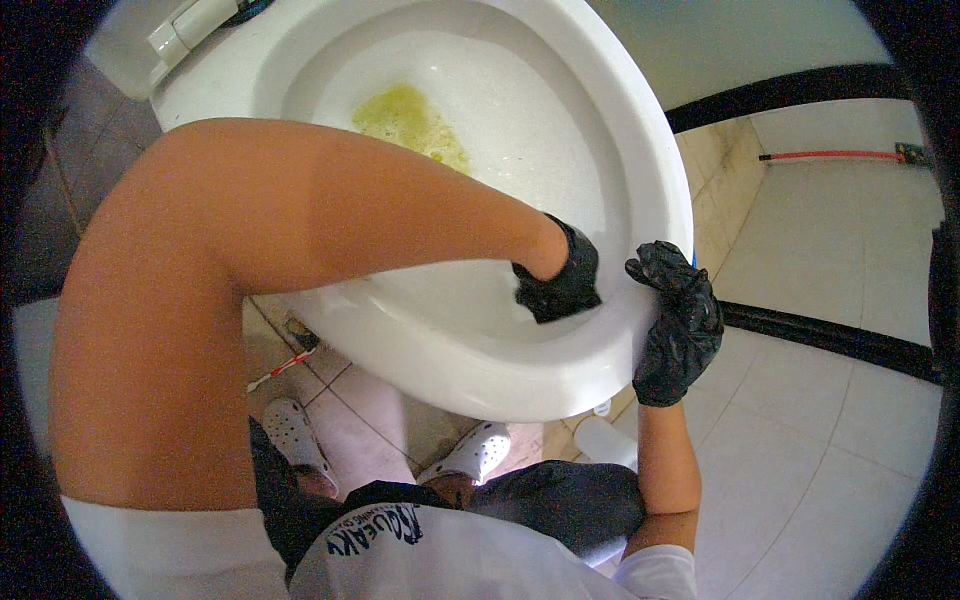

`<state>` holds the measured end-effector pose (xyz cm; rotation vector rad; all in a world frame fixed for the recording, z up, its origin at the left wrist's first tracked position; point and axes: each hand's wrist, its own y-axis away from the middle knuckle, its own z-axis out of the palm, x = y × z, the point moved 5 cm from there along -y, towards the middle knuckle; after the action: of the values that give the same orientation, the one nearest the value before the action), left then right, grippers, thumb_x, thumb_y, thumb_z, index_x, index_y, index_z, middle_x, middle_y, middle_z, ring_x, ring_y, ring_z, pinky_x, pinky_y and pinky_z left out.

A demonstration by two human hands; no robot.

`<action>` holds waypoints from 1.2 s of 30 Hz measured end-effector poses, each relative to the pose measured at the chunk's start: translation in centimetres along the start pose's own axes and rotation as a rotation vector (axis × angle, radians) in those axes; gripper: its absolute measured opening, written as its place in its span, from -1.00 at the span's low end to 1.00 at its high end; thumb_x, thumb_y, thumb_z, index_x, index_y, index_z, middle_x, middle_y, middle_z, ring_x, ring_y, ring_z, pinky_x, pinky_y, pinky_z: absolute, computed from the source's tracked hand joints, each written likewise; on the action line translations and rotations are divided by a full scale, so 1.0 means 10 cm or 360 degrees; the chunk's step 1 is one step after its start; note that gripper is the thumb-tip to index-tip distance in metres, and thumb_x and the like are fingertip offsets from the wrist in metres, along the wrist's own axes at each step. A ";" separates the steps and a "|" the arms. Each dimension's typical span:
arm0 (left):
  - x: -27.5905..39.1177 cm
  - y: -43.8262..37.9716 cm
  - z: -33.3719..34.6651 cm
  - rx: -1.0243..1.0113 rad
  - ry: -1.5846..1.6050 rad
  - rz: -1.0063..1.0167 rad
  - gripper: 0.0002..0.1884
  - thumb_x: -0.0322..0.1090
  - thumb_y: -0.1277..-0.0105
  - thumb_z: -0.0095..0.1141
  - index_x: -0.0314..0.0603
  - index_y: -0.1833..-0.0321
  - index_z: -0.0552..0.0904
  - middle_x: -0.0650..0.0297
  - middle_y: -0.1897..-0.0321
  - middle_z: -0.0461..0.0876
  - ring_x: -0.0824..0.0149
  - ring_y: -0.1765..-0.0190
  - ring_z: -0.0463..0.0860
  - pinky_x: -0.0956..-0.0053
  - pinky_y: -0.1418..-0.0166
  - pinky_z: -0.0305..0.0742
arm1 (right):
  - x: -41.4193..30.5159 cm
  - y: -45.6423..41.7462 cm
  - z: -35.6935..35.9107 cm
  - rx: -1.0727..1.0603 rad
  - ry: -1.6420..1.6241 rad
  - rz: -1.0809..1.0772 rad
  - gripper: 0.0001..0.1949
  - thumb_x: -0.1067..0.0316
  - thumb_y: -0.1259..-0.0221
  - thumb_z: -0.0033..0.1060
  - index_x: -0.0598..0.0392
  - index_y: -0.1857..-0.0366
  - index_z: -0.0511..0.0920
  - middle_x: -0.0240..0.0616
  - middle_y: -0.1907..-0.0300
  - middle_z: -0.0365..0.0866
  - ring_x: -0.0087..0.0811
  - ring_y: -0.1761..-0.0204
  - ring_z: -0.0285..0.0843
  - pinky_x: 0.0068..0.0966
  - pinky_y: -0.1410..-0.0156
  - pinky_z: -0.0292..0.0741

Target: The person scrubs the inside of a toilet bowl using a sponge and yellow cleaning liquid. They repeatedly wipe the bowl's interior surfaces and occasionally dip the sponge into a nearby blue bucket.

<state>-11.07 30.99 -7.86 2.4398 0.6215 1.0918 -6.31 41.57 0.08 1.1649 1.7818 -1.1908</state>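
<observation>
My left hand (559,281), in a black glove, reaches down inside the white toilet bowl (480,390), near its front wall. The wrist is bent and the fingers are hidden, so whether they hold something cannot be told. At the bowl's right outer rim is my right hand (679,326), also in a black glove, with its fingers bent. Its grip is unclear. A sliver of something blue (694,257) shows just behind it. Yellow-green liquid (409,124) lies in the bowl beyond my left forearm.
On the tiled floor at left lies a red and white brush-like tool (281,369). A white container (604,441) stands below the bowl, near my right knee. Black-framed panels (825,337) run along the right side, with a red rod (832,156) beyond. White clogs (480,450) are on my feet.
</observation>
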 end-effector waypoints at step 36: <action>-0.42 -0.45 -0.38 0.0563 -0.0073 0.0167 -0.77 -0.20 -0.08 0.21 -0.08 0.25 0.77 0.16 0.57 0.71 0.15 0.51 0.70 0.21 0.32 0.58 | -0.08 -0.03 0.06 0.0113 0.0176 0.0032 -0.45 -0.03 -0.47 -0.26 0.29 0.16 0.65 -0.05 0.07 0.69 -0.13 -0.06 0.60 -0.21 -0.30 0.44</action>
<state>-17.50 33.06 -10.32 2.8186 0.7321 1.0351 -6.21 40.70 0.69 1.3098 1.8175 -1.2071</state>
